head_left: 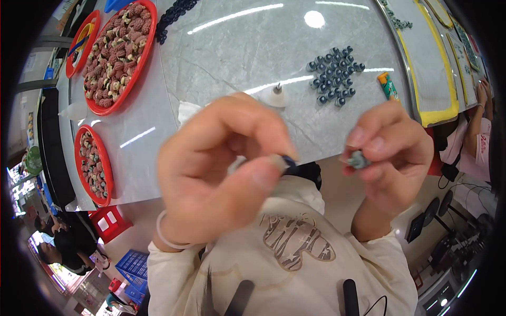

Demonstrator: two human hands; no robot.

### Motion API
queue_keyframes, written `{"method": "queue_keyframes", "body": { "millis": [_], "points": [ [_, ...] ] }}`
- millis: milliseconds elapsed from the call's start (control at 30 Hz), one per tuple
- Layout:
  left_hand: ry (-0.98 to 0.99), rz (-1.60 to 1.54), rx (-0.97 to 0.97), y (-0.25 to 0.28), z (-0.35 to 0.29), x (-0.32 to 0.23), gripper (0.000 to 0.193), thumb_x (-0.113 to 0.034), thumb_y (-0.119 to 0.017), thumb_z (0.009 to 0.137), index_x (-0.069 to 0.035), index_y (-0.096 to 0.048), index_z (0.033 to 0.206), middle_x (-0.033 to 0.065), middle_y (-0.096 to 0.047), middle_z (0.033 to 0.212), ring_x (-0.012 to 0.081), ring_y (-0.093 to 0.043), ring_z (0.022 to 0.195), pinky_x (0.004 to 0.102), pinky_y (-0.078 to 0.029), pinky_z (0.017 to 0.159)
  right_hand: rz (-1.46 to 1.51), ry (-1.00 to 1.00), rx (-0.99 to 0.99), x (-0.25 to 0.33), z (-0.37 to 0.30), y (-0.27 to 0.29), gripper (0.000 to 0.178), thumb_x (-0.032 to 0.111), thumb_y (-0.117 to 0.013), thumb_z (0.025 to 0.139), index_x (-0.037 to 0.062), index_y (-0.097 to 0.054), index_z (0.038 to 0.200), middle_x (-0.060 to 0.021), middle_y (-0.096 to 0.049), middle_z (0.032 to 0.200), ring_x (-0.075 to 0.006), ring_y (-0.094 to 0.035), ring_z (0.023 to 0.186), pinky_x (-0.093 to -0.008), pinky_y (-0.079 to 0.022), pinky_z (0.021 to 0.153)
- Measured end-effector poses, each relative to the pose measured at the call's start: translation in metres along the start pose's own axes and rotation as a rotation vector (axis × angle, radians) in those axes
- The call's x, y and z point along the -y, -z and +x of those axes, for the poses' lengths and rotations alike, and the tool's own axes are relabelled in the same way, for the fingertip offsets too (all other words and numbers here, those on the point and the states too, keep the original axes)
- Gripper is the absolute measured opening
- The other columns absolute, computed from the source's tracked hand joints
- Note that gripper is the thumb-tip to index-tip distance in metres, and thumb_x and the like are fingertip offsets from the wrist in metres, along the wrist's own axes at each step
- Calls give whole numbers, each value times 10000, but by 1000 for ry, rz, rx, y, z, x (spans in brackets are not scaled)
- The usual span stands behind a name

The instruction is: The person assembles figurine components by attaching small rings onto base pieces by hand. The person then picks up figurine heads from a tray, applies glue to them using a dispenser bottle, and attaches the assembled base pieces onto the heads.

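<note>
Head view, counter: a glossy grey, marble-patterned top, with ceiling lights mirrored in it (the long streaks bend with the lens).
Left grip: thumb and forefinger pinched together on a small dark blue piece, slightly blurred, held in front of the body near the counter's edge.
Right grip: fingertips closed around a small grey-green piece, well apart from the left one and likewise raised near the edge.
Counter's middle: a white bottle with a thin metal tip, just beyond the left fingers; farther right, a cluster of dark round pieces, and beside it a green tube with an orange end.
Counter's left: a large red basin full of pinkish and pale pieces, a smaller red bowl of mixed pieces nearer the body, and a dark beaded heap at the far side.
Right side: a yellow-edged tray, with a co-worker's arm beyond.
Room: people at lower left, a red plastic stool and blue crates on the floor.
</note>
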State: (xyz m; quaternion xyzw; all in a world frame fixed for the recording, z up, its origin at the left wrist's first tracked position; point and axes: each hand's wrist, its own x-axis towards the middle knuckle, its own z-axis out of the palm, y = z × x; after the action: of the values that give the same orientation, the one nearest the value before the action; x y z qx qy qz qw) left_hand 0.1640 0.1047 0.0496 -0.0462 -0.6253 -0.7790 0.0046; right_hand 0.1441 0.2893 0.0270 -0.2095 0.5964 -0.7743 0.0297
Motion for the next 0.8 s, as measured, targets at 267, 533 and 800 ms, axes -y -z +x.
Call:
{"method": "queue_keyframes", "body": {
  "millis": [267,533,800],
  "points": [
    [-10,-39,-13,-8,-18,17,175,-159,-539,765,-1,-476,809,60,-433,753,48,-369,537,158,-305,443,-126,164,-32,-11,-6,-26,191,37,-661,701,-1,-533,836,-177,-546,848,-193,-569,730,-231,-496,595],
    [-217,164,-27,-6,-24,28,126,-44,-528,726,3,-486,836,75,-465,796,75,-421,573,178,-343,488,-227,206,-98,-11,-18,-42,181,10,-660,696,16,-538,830,-170,-548,862,-194,-572,750,-237,-487,624],
    [-742,709,-150,-4,-25,32,201,-23,-624,576,-60,-588,770,47,-518,775,158,-495,570,239,-361,466,79,135,-166,-20,-21,-50,170,60,-650,726,17,-521,828,-161,-546,861,-181,-562,750,-246,-471,677]
  ]
}}
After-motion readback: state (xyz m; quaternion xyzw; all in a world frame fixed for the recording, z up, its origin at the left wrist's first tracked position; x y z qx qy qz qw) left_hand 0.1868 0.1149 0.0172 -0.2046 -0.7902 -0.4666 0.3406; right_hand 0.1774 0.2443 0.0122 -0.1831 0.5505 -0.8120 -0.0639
